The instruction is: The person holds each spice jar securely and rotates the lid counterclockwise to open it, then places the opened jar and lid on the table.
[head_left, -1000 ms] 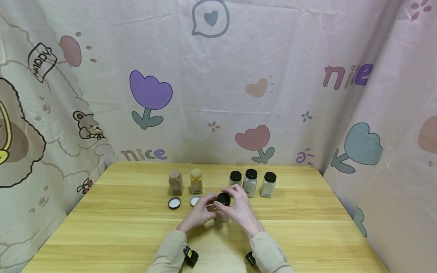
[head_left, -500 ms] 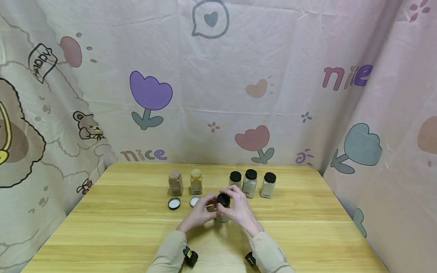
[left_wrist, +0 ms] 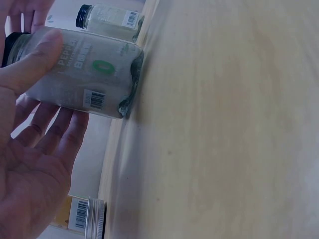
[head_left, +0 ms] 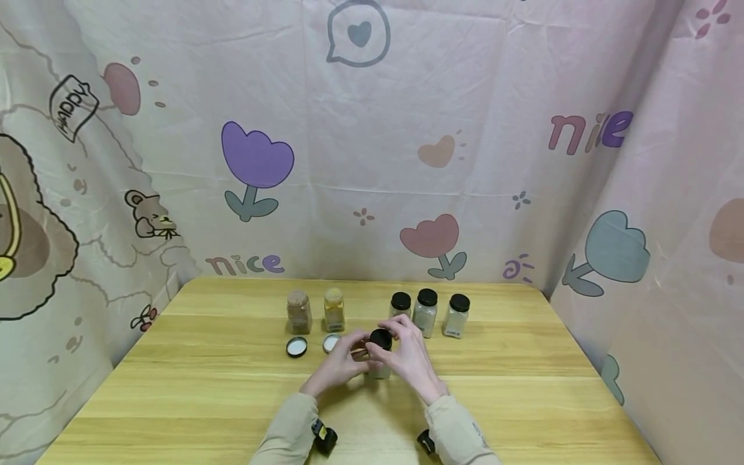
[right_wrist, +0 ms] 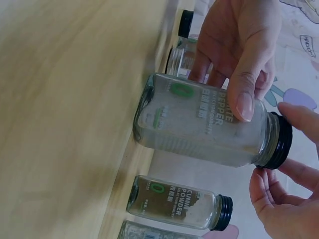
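A clear glass pepper jar (head_left: 380, 370) with a black lid (head_left: 381, 339) stands upright on the wooden table, near the middle. My left hand (head_left: 340, 363) grips its body from the left; in the left wrist view the thumb lies across the printed face of the jar, the other fingers on the far side. The fingers and thumb of my right hand (head_left: 410, 356) are curled round the lid's rim from the right. Pale powder fills much of the jar, as the right wrist view shows. The lid is on the jar's neck.
Behind my left hand stand a lidless brown-powder jar (head_left: 299, 313) and a lidless yellow-powder jar (head_left: 334, 311). In front of them lie two upturned lids (head_left: 296, 347). A cumin powder jar (right_wrist: 172, 201) and two more black-lidded jars (head_left: 426, 314) stand at the back right.
My right hand's fingers have shifted slightly around the lid. The jar and my left hand stay in the same place.
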### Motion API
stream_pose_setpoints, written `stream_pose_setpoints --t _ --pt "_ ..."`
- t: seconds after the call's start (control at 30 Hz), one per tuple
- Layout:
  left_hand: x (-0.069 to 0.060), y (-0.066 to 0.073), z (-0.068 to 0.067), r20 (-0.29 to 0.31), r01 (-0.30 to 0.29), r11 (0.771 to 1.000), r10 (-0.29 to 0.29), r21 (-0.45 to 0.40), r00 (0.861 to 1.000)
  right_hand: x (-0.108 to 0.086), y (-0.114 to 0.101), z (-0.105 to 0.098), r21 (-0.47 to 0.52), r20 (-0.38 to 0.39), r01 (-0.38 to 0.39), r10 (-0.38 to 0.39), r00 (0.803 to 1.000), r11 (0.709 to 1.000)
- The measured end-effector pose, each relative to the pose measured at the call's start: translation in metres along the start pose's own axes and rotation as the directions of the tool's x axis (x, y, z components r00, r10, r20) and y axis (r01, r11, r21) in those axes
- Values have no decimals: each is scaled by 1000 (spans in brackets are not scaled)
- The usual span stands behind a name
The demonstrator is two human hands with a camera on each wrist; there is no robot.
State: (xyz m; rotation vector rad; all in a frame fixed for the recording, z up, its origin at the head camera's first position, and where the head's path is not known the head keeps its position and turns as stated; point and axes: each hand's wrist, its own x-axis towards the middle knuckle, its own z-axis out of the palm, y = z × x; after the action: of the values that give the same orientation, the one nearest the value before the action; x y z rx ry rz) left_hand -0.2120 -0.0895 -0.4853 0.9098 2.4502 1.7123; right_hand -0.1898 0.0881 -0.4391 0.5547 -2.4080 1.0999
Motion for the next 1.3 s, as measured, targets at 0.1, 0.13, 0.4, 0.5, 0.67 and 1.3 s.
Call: stream_pose_setpoints --t 0.1,0.13,0.4,0.5,0.67,1.3 --pt "0 -1 0 5 -1 1000 1 -15 1000 1 0 0 8 4 29 -29 1000 1000" --pt "0 -1 0 6 -2 1000 3 -18 1000 1 1 0 12 7 37 -37 999 999" --pt "2 -3 -1 11 1 1000 -1 -15 1000 1 0 -1 33 33 40 -42 999 999" --pt "1 -2 0 7 6 1000 -6 -10 1000 0 0 -1 0 17 28 -28 999 1000" --pt "0 -2 0 11 7 1000 -7 -3 1000 -1 0 1 7 -11 2 -2 1000 1000" --pt "-1 2 -1 13 62 997 -61 -46 998 -1 0 -1 18 -6 11 -11 1000 1000"
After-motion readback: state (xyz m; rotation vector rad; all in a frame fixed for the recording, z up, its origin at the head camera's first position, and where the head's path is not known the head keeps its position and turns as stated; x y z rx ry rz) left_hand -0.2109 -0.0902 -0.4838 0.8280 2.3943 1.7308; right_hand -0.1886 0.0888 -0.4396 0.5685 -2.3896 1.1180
